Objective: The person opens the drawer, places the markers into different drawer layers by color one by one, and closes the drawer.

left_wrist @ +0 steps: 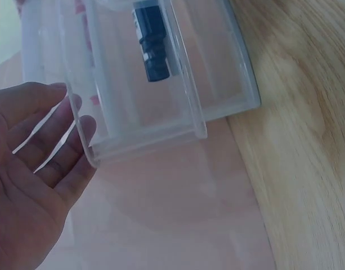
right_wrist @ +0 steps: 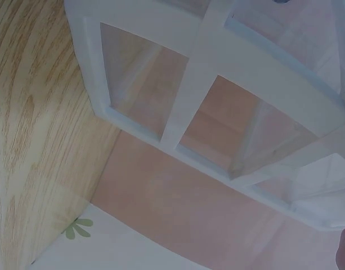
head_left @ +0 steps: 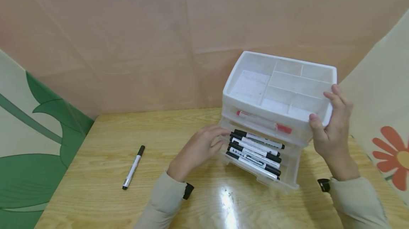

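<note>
A white drawer organizer [head_left: 278, 115] with a divided top tray stands on the table at the right. Its lower clear drawer [head_left: 292, 167] is pulled out toward me and holds several black-and-white markers [head_left: 255, 151]. My left hand [head_left: 199, 147] grips the drawer's left edge, its fingertips at the wall in the left wrist view. One marker's dark cap [left_wrist: 152, 42] shows through the plastic there. With thumb and fingers over the tray's right rim, my right hand [head_left: 333, 129] holds the organizer. In the right wrist view, only a bit of that hand shows at the lower right edge.
A lone black-and-white marker [head_left: 133, 167] lies on the wooden table [head_left: 96, 200] to the left. Behind the upper drawer front is a red marker [head_left: 263, 121]. A pinkish backdrop [head_left: 143, 44] rises behind the table, with printed flower panels at both sides.
</note>
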Tool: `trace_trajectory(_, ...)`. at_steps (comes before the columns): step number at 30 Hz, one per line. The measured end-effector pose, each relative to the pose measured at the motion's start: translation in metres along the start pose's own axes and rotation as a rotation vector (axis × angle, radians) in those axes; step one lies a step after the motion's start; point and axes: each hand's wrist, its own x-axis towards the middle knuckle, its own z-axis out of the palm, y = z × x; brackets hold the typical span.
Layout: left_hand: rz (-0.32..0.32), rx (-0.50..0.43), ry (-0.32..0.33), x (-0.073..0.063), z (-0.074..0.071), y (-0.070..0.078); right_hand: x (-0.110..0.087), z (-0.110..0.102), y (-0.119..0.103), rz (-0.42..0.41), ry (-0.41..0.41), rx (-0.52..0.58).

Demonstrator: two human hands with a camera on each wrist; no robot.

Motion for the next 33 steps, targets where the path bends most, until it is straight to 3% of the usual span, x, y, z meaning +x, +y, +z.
trace_trajectory(18,-0.072,-0.037,0.035,-0.019,-0.013,-0.012,0.0,0.003,0.0,-0.01,0.026,0.011)
trace_trajectory(33,-0.119,-0.051,0.068,-0.032,-0.019,-0.024,0.0,0.0,0.0,-0.005,-0.003,-0.005)
